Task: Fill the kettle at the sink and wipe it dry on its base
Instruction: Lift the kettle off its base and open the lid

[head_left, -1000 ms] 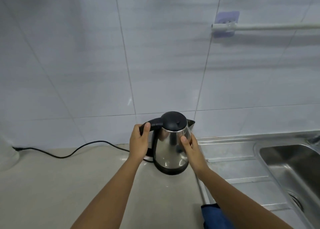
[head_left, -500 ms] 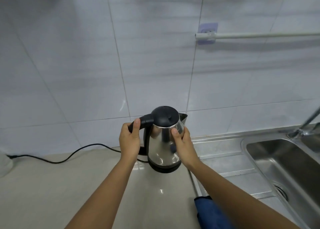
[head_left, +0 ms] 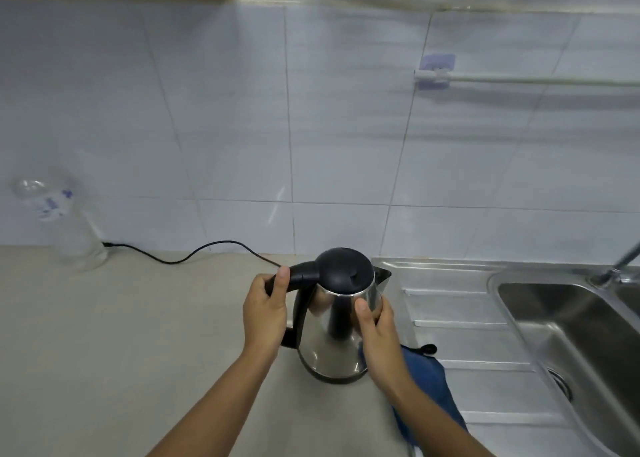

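Nearest the camera, two bare forearms reach up from the bottom edge onto a pale, matte countertop [head_left: 104, 335]. A blue cloth [head_left: 429, 384] lies crumpled under the right forearm, at the seam between the counter and the ribbed steel drainboard [head_left: 460, 318].

The left hand [head_left: 265, 313] is curled closed around the black plastic handle [head_left: 299, 276] of the kettle [head_left: 334, 339], thumb laid along the top of the handle. The right hand [head_left: 375, 332] is cupped against the polished steel body, its thumb pressed flat on the front and the other fingers wrapped round the far side, mostly hidden. The kettle stands upright between the hands, rounded and mirror-bright, with a domed black lid [head_left: 346, 271], a short spout [head_left: 382, 278] facing the sink and a dark ring at its foot; whether it sits on its base or is held just above the counter cannot be told.

To the right, the stainless sink [head_left: 571, 321] drops away, with a tap [head_left: 620, 266] at its rear edge. A black cord [head_left: 180, 257] snakes along the counter toward a clear plastic bottle [head_left: 65, 228] at the left. Behind is glossy white wall tile [head_left: 242, 127] with a white rail [head_left: 526, 79] on a bluish mount.

Compared with half a second ago, both hands keep the same grip, the view has tilted so that the bottle and more counter show, and the cloth now lies just beside the kettle's foot.
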The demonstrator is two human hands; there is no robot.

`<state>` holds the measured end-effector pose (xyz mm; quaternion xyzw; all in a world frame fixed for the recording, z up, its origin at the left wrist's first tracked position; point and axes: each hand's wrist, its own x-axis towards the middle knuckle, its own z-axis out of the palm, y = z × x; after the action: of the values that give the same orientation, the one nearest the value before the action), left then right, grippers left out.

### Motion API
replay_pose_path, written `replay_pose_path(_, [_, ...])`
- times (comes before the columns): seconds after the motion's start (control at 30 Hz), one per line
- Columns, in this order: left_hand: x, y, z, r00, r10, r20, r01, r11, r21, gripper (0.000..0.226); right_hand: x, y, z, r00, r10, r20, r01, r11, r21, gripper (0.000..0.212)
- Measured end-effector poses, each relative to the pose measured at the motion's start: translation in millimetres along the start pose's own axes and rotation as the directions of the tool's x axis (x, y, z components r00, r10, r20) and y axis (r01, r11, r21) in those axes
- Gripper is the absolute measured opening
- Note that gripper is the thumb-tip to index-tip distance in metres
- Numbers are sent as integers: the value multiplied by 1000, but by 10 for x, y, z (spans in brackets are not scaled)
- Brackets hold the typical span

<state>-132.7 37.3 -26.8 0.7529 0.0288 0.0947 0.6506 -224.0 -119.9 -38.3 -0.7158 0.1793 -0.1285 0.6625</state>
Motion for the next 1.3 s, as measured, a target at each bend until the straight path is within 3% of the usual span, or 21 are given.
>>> replay_pose_path(0.03, [-88, -51, -46, 1000, -21, -4, 21, 1000, 9, 44, -83, 63, 1, 1000, 19, 1, -19, 1000, -5, 54])
replay_pose_path(0.13, [-316, -192, -156, 998, -56, -11, 56, 998, 35, 43, -283, 231, 5, 999, 52, 10, -52, 998, -39, 90])
replay_pose_path(0.2, [-433, -262, -213, 998, -63, -4, 63, 997, 49, 43, -396, 317, 13, 998, 56, 16, -55, 997, -59, 96])
replay_pose_path(0.43, [-598, -350, -346, 997, -13, 82, 5, 995, 99, 33, -559, 433, -44, 998, 69, 14, -68, 997, -36, 62])
replay_pose_path(0.67, [-578, -205, -410, 990, -40, 135, 7, 972, 236, 32, -533, 416, -185, 984, 87, 158, -82, 996, -41, 64])
replay_pose_path(0.77, [-518, -18, -385, 987, 82, 137, -134, 891, 435, 36, -496, 377, -262, 980, 61, 188, -51, 997, -58, 71])
replay_pose_path(0.83, [-468, 174, -302, 951, 182, 249, -289, 809, 512, 53, -464, 312, -308, 973, 25, 230, -6, 997, -83, 74])
replay_pose_path(0.97, [-456, 443, -24, 838, 107, 535, -470, 640, 608, 83, -375, 239, -343, 958, 31, 287, -15, 998, -58, 78])
replay_pose_path(1.17, [-498, 431, 45, 847, 123, 517, -500, 514, 697, 98, -351, 347, -379, 959, 52, 279, -28, 996, -88, 83])
replay_pose_path(1.3, [-547, 413, 94, 865, 216, 453, -495, 521, 696, 84, -357, 405, -353, 964, 37, 264, -17, 997, -79, 86])
